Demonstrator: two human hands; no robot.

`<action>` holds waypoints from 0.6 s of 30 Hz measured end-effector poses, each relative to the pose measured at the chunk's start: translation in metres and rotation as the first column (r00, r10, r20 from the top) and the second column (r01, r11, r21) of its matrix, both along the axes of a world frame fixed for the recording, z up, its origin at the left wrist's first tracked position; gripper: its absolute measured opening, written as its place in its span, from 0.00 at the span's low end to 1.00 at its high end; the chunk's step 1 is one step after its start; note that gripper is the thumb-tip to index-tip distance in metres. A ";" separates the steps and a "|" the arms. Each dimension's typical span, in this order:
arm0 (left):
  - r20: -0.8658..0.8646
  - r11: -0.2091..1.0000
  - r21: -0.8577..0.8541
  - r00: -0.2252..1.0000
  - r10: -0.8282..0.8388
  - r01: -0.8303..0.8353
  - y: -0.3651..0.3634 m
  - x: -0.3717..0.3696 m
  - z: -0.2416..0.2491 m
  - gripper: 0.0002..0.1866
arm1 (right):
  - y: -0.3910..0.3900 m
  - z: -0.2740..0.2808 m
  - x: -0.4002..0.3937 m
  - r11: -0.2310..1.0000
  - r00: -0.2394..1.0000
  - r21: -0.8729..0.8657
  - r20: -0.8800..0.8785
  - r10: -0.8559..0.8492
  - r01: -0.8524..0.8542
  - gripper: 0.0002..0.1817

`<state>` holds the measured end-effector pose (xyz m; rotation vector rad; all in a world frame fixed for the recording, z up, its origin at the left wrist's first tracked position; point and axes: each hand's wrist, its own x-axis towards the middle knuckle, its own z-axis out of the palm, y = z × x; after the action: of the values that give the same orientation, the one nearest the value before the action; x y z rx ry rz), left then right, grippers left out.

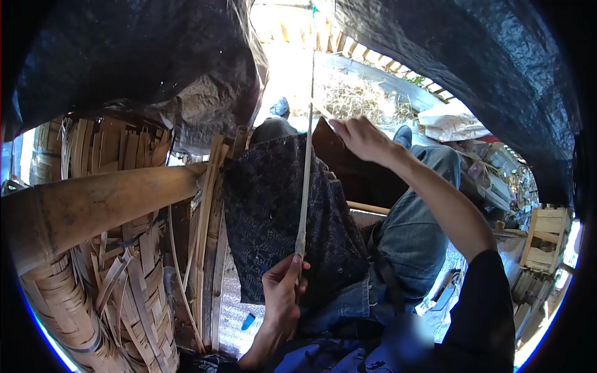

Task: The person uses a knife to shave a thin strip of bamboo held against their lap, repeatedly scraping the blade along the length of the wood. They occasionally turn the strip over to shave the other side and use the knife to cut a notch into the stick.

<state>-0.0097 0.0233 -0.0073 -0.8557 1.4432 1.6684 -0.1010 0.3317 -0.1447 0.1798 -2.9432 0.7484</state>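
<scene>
A long, narrow bamboo strip (306,180) stretches from my lap away toward the bright opening. My left hand (284,292) pinches its near end between thumb and fingers. Beyond, my right hand (360,140) is closed, thumb extended, around what looks like a knife (323,111); its short pale blade meets the strip's side. The handle is hidden in my fingers. Under the strip, a dark patterned cloth (267,205) covers my leg. A brown, flat-sided piece (326,138) shows just below my right hand.
A thick bamboo pole (106,208) juts in from the left above bundled woven bamboo strips (124,298). Dark plastic sheeting (448,56) hangs overhead. A wooden crate (545,239) stands at right. Straw (354,99) and a pale sack (454,121) lie ahead.
</scene>
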 end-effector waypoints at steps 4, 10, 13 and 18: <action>-0.007 0.997 0.082 1.000 0.007 -0.007 -0.007 -0.008 0.011 0.12 | 0.033 0.010 -0.052 0.935 0.911 -0.044 0.243 -0.333 0.353 0.30; -0.156 0.999 0.014 0.987 -0.028 0.030 -0.030 -0.015 0.025 0.10 | -0.012 0.056 -0.006 0.762 0.844 -0.373 0.322 -0.429 0.529 0.23; -0.100 0.966 0.119 0.970 -0.219 0.231 -0.041 -0.019 0.025 0.12 | -0.042 0.071 0.039 0.829 0.954 -0.489 0.249 -0.165 0.271 0.19; -0.140 0.912 0.029 0.905 -0.401 0.408 -0.038 -0.015 0.017 0.17 | -0.079 0.106 0.086 0.795 0.972 -0.576 0.222 -0.071 0.190 0.19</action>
<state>-0.0247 -0.0151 0.0094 -0.3804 1.5301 1.4580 -0.0153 0.2531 -0.0383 -0.1581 -2.6635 1.6931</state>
